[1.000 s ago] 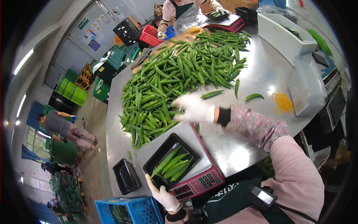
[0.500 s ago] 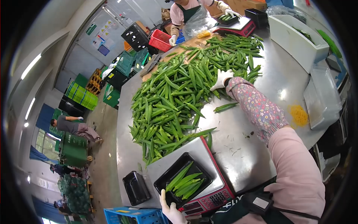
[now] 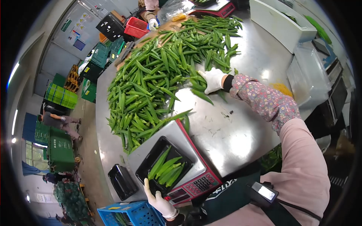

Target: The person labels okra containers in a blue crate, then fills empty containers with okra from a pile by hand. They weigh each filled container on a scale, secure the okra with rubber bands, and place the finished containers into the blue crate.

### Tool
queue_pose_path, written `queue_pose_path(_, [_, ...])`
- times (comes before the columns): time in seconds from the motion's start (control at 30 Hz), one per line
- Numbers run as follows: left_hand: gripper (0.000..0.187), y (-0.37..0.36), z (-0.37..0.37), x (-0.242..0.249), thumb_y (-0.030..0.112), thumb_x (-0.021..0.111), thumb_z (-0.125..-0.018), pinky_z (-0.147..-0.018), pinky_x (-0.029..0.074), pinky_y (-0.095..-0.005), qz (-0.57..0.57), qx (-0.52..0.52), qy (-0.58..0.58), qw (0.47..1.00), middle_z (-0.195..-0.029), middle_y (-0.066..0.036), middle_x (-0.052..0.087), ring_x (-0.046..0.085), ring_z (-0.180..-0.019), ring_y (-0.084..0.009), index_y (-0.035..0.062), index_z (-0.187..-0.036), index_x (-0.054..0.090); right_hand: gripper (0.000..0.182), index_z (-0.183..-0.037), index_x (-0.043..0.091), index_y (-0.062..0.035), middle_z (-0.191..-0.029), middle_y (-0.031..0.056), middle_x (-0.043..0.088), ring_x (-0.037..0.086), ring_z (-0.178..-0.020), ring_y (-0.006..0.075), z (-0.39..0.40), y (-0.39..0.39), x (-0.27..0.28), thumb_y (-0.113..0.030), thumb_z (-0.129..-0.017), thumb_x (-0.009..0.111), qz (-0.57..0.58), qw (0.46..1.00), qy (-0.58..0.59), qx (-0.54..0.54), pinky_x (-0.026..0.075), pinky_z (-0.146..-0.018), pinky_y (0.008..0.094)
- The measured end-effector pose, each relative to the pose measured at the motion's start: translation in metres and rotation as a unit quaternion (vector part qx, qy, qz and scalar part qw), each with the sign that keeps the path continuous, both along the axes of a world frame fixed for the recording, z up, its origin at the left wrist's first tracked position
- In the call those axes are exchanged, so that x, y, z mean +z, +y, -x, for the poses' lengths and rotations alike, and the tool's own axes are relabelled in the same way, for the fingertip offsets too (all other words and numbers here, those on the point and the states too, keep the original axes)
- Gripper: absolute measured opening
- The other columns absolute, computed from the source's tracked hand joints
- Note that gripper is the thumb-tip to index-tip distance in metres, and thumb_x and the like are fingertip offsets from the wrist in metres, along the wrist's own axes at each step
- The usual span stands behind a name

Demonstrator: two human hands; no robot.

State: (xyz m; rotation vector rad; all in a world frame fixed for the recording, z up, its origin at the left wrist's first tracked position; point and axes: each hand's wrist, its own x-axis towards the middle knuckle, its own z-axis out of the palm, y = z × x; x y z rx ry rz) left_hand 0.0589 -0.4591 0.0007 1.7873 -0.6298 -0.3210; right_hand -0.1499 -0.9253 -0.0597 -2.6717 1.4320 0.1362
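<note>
Green okra pods lie in a large heap on the steel table. My right hand, in a white glove, is at the heap's right edge with its fingers closed around a few pods. At the bottom, a black tray with several okra pods in it rests on a red and silver scale. My left hand, also gloved, touches the tray's lower left rim with thumb and fingers apart. An empty black tray stands left of the scale.
A blue crate is at the bottom edge. A co-worker's gloved hand is beyond the heap, near a red basket. Yellow bands, clear trays and a white bin are at the right.
My right hand has drawn closer along the heap's edge, and its fingers have closed on pods. The view has shifted, so the table appears further left. My left hand remains at the tray.
</note>
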Motion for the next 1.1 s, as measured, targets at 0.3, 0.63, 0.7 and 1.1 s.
queue_pose_path(0.3, [0.067,0.0,0.003,0.004,-0.01,0.038,-0.079,-0.118,0.03,-0.0358,0.006,-0.026,-0.003,1.0,-0.147,-0.017,0.053,0.049,-0.136,-0.0261,-0.0041,-0.144,0.051,0.068,-0.143,0.057,-0.0137,-0.123,0.02,0.068,0.067,-0.107,0.037,0.07,0.045,-0.004,-0.03,-0.079,0.075,-0.095,0.929,-0.293,0.206,0.052,-0.099,0.0403])
queue_pose_path(0.63, [0.056,0.006,0.004,0.0,-0.004,0.041,-0.091,-0.121,0.026,-0.0389,0.047,-0.001,-0.031,0.998,-0.153,-0.019,0.047,0.043,-0.142,-0.0278,-0.0076,-0.147,0.045,0.032,-0.118,0.071,-0.0073,-0.095,0.015,0.073,0.07,-0.095,0.0295,0.101,0.059,0.0,-0.02,-0.09,0.063,0.036,0.917,-0.398,0.011,0.055,-0.089,0.0383])
queue_pose_path(0.7, [0.056,0.006,0.003,-0.001,-0.005,0.041,-0.091,-0.122,0.026,-0.0394,0.062,0.007,-0.028,0.998,-0.153,-0.019,0.046,0.043,-0.143,-0.028,-0.0072,-0.147,0.045,0.034,-0.119,0.071,-0.011,-0.118,0.0137,0.068,0.061,-0.119,0.0317,0.089,0.079,-0.003,-0.023,-0.088,0.066,0.056,0.938,-0.314,0.136,0.049,-0.102,0.0435])
queue_pose_path(1.1, [0.053,0.021,0.002,0.001,-0.006,0.038,-0.095,-0.122,0.028,-0.0411,0.054,0.031,-0.027,0.998,-0.153,-0.019,0.046,0.043,-0.143,-0.029,-0.0071,-0.147,0.045,0.034,-0.118,0.072,-0.0151,-0.132,0.0135,0.063,0.051,-0.131,0.0359,0.087,0.065,-0.028,-0.033,-0.089,0.065,0.131,0.968,-0.205,0.057,0.035,-0.113,0.053])
